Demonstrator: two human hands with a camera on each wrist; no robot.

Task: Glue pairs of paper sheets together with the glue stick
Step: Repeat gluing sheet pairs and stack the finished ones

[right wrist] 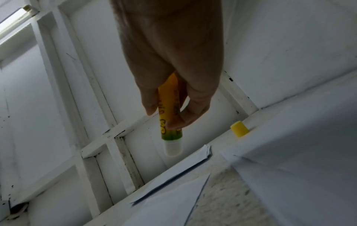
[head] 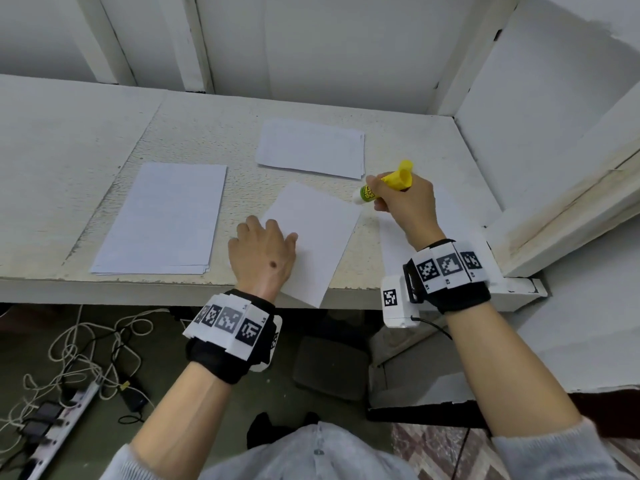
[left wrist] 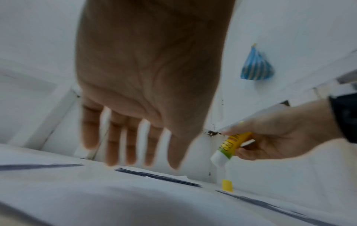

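Worktop (head: 69,140) is white, set in a corner of white panelled walls. Three lots of paper around the working sheet: a stack (head: 159,220) at the left, a second stack (head: 311,147) at the back, and a loose sheet (head: 391,237) at the right, partly under the right wrist. Yellow cap (right wrist: 239,128) stands on the worktop near the back stack, well apart from the stick. A blue striped bag (left wrist: 257,65) hangs on the wall. On the floor below: a power strip (head: 59,431) and tangled cables.

Left hand (head: 261,256) is flat, fingers straight and spread, on the near-left corner of the single sheet (head: 318,233), which lies skewed and overhangs the front edge.

Right hand (head: 405,202) has fingers and thumb curled round the glue stick (head: 377,188), uncapped, white tip down-left just above that sheet's far right corner; contact unclear.

No containers in view.
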